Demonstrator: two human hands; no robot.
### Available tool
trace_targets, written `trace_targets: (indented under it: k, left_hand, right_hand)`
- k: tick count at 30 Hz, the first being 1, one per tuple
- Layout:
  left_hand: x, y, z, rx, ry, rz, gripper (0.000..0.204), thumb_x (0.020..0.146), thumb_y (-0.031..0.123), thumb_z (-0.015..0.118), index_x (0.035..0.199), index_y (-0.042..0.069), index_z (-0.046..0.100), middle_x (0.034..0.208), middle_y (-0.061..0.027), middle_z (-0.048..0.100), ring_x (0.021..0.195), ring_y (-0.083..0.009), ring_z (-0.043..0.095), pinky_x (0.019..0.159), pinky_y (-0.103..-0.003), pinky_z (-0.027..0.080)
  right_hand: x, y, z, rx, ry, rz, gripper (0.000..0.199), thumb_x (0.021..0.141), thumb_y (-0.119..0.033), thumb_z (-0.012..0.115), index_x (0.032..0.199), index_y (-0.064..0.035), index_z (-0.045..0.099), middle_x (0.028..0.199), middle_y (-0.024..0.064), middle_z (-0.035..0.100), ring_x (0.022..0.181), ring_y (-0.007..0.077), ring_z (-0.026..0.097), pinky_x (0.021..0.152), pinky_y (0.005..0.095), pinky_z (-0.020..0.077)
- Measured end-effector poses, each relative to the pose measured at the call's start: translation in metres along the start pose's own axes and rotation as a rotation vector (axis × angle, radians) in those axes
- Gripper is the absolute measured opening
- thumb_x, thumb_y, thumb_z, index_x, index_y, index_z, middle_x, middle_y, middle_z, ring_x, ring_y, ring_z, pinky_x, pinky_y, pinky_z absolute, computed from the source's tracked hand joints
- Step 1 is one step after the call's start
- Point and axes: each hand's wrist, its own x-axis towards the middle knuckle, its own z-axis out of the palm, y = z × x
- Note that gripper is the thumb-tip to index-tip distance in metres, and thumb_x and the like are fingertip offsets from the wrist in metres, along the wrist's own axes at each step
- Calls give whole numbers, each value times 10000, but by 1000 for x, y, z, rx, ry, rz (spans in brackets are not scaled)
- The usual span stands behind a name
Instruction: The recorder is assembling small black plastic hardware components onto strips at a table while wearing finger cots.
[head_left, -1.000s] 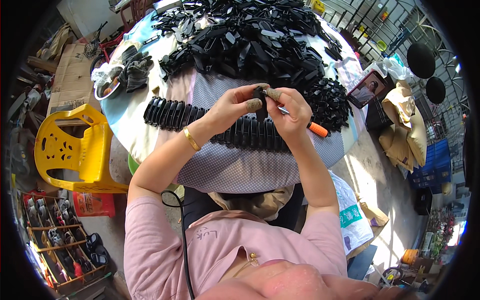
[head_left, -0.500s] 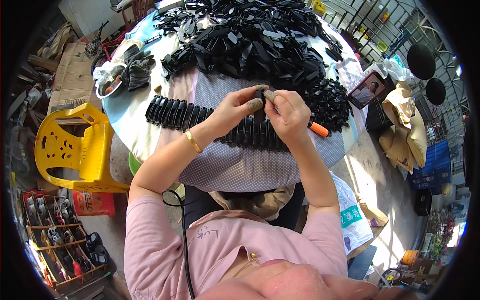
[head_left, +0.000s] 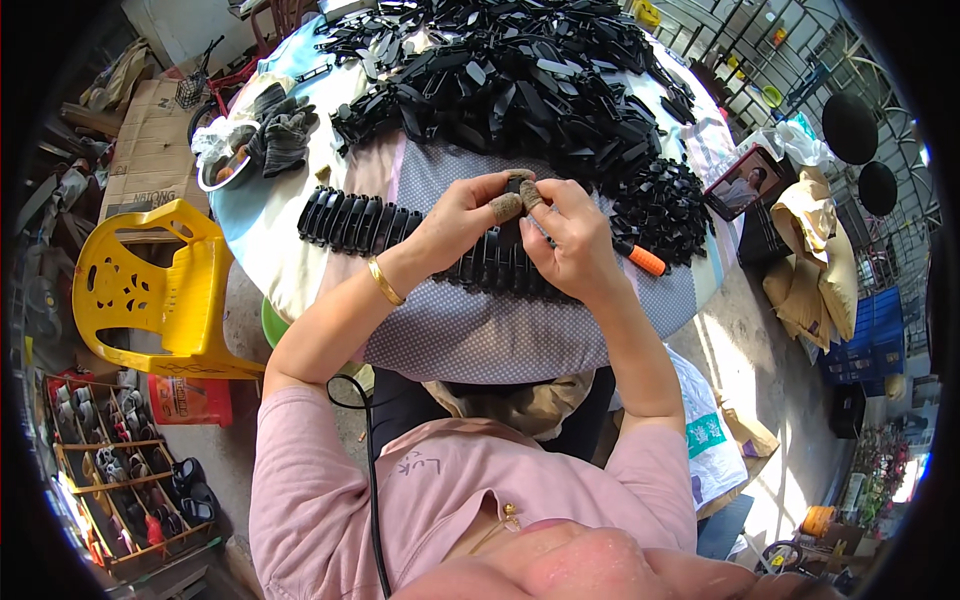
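Beginning with the hands, both are together: left hand and right hand are each clamped, by thumb and fingertips, on one black part over the middle of the row of black pieces, taken as reference for all places; whether the part touches that row cannot be told, its lower end blending with the dark pieces. Tan finger covers are worn on both hands. For sound work, it is judged that the left pinch should hold the part firm while the right presses squarely in line, as a skewed push could mar it or let it slip; covers should sit straight, and the row should not be knocked. An orange-handled tool protrudes just right of the row, past the right hand; whether that hand holds it is unclear. Containers noted: left of the row and farther off, a white bowl holds crumpled white plastic and orange-brown items, not identifiable; left of the row and lower, a red bucket and a partly hidden green basin show no contents; well right of the row, a blue crate, contents indistinct
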Motion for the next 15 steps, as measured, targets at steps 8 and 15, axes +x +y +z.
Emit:
trace_targets:
  k: [8, 15]
  left_hand:
    - [7, 2, 16, -299, 21, -96, 365, 925, 156, 509, 1255, 2, 479, 1111, -36, 555, 980, -99, 548, 833, -249, 496]
    - [-3, -4, 13, 237, 80, 124, 327, 887, 185, 579, 1150, -8, 558, 995, -64, 520, 797, -106, 516, 687, -231, 462]
  right_hand:
    - [-8, 3, -12, 117, 35, 269, 252, 719, -46, 661, 957, 24, 620, 856, 104, 592, 722, 208, 593, 645, 300, 489]
    - [-64, 1, -76, -136, 8, 770, 318, 699, -39, 669, 1014, -19, 635, 750, 52, 586, 597, 107, 528, 574, 238, 466]
